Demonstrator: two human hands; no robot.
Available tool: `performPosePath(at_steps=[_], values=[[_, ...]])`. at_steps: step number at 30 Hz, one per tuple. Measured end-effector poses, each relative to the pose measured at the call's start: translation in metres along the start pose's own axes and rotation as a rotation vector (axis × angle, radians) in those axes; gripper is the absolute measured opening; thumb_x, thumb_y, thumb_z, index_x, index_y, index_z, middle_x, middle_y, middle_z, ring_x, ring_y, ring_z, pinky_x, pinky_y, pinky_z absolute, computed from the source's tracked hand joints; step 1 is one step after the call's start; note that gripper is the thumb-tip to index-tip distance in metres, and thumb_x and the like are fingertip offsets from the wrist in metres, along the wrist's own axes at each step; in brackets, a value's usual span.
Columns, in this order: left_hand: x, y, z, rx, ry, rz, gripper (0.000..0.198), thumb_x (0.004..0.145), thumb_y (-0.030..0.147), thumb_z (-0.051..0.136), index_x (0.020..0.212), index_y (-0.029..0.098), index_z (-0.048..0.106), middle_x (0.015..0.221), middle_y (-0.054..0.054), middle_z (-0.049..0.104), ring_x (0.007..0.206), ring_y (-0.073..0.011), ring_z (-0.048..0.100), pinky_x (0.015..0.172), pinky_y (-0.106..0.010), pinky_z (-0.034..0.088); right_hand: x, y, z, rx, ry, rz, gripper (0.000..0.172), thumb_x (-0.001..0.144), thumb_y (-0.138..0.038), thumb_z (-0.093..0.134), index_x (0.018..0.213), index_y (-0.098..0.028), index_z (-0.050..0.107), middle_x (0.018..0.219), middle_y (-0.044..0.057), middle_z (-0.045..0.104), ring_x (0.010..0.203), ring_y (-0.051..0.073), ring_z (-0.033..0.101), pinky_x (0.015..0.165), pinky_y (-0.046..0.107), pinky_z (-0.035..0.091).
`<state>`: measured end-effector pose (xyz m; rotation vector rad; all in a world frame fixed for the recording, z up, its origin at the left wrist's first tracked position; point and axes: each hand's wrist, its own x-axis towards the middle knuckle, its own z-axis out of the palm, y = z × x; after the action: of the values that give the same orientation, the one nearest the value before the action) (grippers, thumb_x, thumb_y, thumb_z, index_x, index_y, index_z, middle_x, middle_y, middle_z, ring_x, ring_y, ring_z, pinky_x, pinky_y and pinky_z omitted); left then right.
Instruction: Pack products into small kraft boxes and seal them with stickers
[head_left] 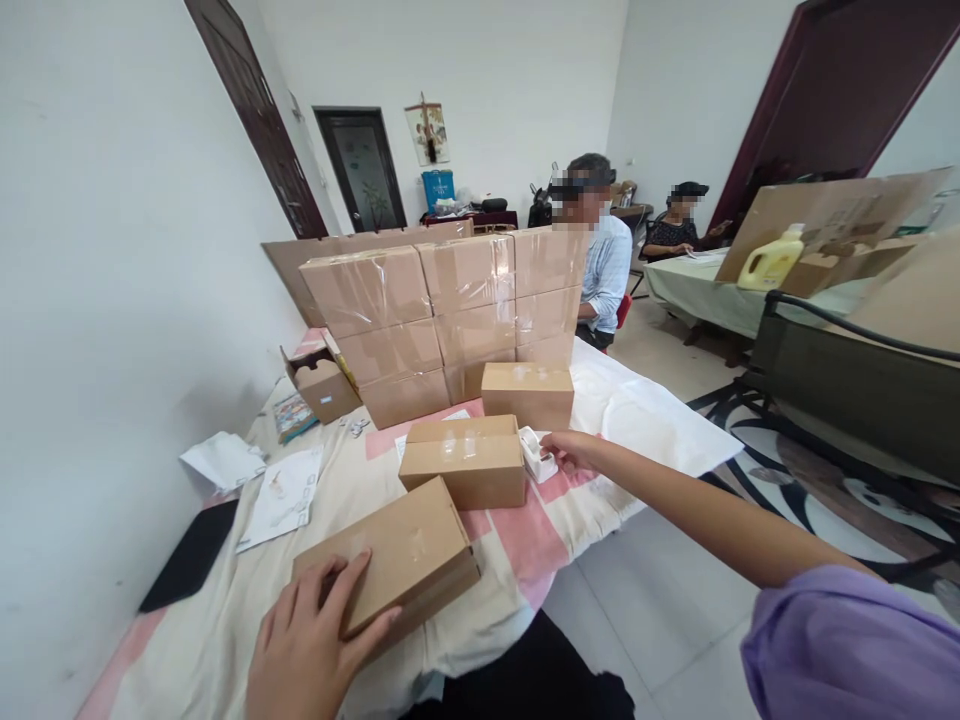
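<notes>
Tabletop [199, 645]: hands [309, 635] on box [401, 550], tape dispenser [535, 458].

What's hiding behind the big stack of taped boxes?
Past the stack, a brown cardboard sheet sticks out at the left, and a person in a light shirt shows at the right. The stack hides part of both and whatever is low behind its middle.

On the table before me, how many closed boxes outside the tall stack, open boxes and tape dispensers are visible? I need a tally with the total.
Closed boxes: 3
Open box: 1
Tape dispenser: 1
Total: 5
</notes>
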<state>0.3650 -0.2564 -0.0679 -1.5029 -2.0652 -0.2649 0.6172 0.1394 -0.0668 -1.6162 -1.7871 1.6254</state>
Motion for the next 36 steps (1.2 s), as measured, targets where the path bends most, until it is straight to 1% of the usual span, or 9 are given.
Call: performPosePath(at_steps=[7, 12, 16, 20, 23, 25, 29, 33, 36], values=[[0.002, 0.0, 0.001, 0.018, 0.052, 0.018, 0.051, 0.091, 0.057, 0.06, 0.131, 0.025, 0.067, 0.117, -0.009, 0.066, 0.098, -0.0279, 0.058, 0.081, -0.038, 0.043, -0.014, 0.007, 0.007, -0.221, 0.095, -0.151, 0.032, 0.099, -0.038, 0.063, 0.119, -0.014, 0.065, 0.118, 0.008, 0.067, 0.102, 0.02, 0.067, 0.087, 0.039, 0.06], [0.003, -0.002, 0.001, 0.03, 0.073, 0.047, 0.052, 0.091, 0.059, 0.06, 0.129, 0.026, 0.069, 0.116, -0.009, 0.066, 0.098, -0.0272, 0.059, 0.08, -0.037, 0.043, -0.005, 0.014, 0.004, -0.238, 0.119, -0.2, 0.033, 0.099, -0.04, 0.062, 0.121, -0.015, 0.064, 0.118, 0.008, 0.067, 0.1, 0.02, 0.068, 0.087, 0.039, 0.06], [0.004, 0.003, -0.005, 0.043, 0.028, 0.008, 0.049, 0.093, 0.056, 0.058, 0.13, 0.025, 0.068, 0.117, -0.01, 0.067, 0.101, -0.0277, 0.058, 0.082, -0.037, 0.044, 0.003, 0.018, 0.004, -0.224, 0.124, -0.227, 0.031, 0.1, -0.041, 0.061, 0.114, -0.014, 0.065, 0.105, 0.006, 0.069, 0.087, 0.016, 0.068, 0.078, 0.034, 0.06], [0.005, 0.007, -0.009, 0.039, 0.02, -0.002, 0.048, 0.094, 0.053, 0.058, 0.13, 0.023, 0.068, 0.117, -0.011, 0.067, 0.102, -0.0289, 0.057, 0.085, -0.039, 0.044, 0.003, 0.027, 0.006, -0.211, 0.201, -0.297, 0.03, 0.099, -0.041, 0.062, 0.091, -0.013, 0.065, 0.082, 0.0, 0.066, 0.07, 0.011, 0.063, 0.068, 0.027, 0.055], [0.006, 0.008, -0.01, 0.029, 0.021, -0.011, 0.048, 0.093, 0.054, 0.058, 0.129, 0.024, 0.069, 0.117, -0.011, 0.067, 0.103, -0.0289, 0.058, 0.086, -0.039, 0.044, 0.002, 0.032, 0.007, -0.197, 0.282, -0.35, 0.038, 0.096, -0.038, 0.062, 0.066, -0.016, 0.057, 0.061, -0.003, 0.058, 0.059, 0.011, 0.055, 0.058, 0.023, 0.044], [0.006, 0.008, -0.011, 0.022, 0.026, -0.011, 0.047, 0.094, 0.054, 0.058, 0.129, 0.024, 0.069, 0.117, -0.011, 0.067, 0.103, -0.0291, 0.058, 0.086, -0.039, 0.044, 0.001, 0.034, 0.008, -0.186, 0.339, -0.379, 0.042, 0.091, -0.036, 0.064, 0.056, -0.019, 0.049, 0.053, -0.002, 0.054, 0.056, 0.013, 0.053, 0.053, 0.023, 0.035], [0.008, 0.01, -0.014, 0.013, 0.05, -0.006, 0.049, 0.094, 0.055, 0.057, 0.127, 0.021, 0.069, 0.115, -0.012, 0.067, 0.101, -0.0297, 0.058, 0.085, -0.04, 0.043, -0.001, 0.035, 0.01, -0.171, 0.421, -0.416, 0.044, 0.082, -0.037, 0.067, 0.051, -0.021, 0.041, 0.051, -0.001, 0.051, 0.056, 0.013, 0.049, 0.053, 0.023, 0.028], [0.009, 0.01, -0.013, 0.015, 0.044, -0.019, 0.049, 0.094, 0.056, 0.056, 0.127, 0.022, 0.069, 0.115, -0.012, 0.067, 0.101, -0.0298, 0.059, 0.086, -0.04, 0.043, -0.003, 0.038, 0.011, -0.148, 0.434, -0.431, 0.048, 0.079, -0.039, 0.066, 0.05, -0.023, 0.031, 0.048, -0.004, 0.039, 0.052, 0.011, 0.038, 0.052, 0.024, 0.025], [0.008, 0.008, -0.011, 0.013, 0.052, -0.009, 0.051, 0.094, 0.058, 0.056, 0.128, 0.022, 0.068, 0.114, -0.012, 0.067, 0.1, -0.0295, 0.059, 0.086, -0.04, 0.043, -0.005, 0.039, 0.011, -0.131, 0.428, -0.433, 0.046, 0.076, -0.038, 0.065, 0.05, -0.023, 0.03, 0.047, -0.005, 0.036, 0.051, 0.01, 0.035, 0.051, 0.024, 0.024]])
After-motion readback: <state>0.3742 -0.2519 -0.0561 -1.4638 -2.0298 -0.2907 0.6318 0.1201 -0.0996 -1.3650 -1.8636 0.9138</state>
